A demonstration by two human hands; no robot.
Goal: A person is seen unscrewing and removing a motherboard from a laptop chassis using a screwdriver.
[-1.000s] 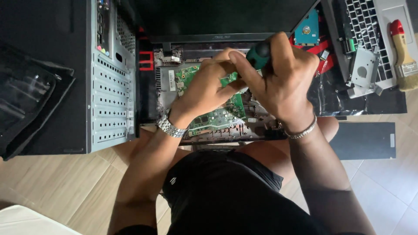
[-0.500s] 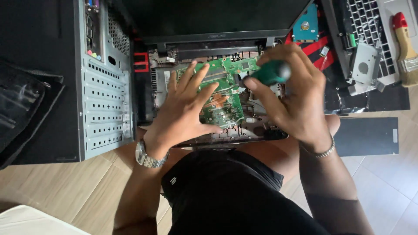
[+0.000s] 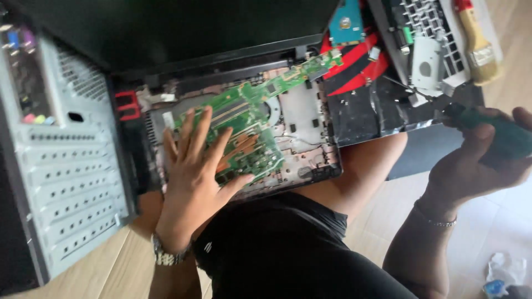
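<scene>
An opened laptop base (image 3: 310, 149) rests on my lap, its green motherboard (image 3: 252, 113) exposed. My left hand (image 3: 194, 171) lies flat on the board's left part, fingers spread, a metal watch on the wrist. Off to the right, well away from the laptop, my right hand (image 3: 476, 160) grips a green-handled screwdriver (image 3: 499, 135); its thin shaft points up and left toward the black mat.
A grey desktop tower case (image 3: 66, 166) lies at the left. At the back right sit a blue hard drive (image 3: 346, 22), red straps (image 3: 360, 61), a keyboard (image 3: 429, 27), a yellow-handled brush (image 3: 476, 41) and a grey metal bracket (image 3: 426, 69). A crumpled cloth (image 3: 504, 274) lies on the wooden floor.
My right hand has pulled away from the motherboard to the right with the screwdriver. The left hand has flattened onto the board. The view has swung right.
</scene>
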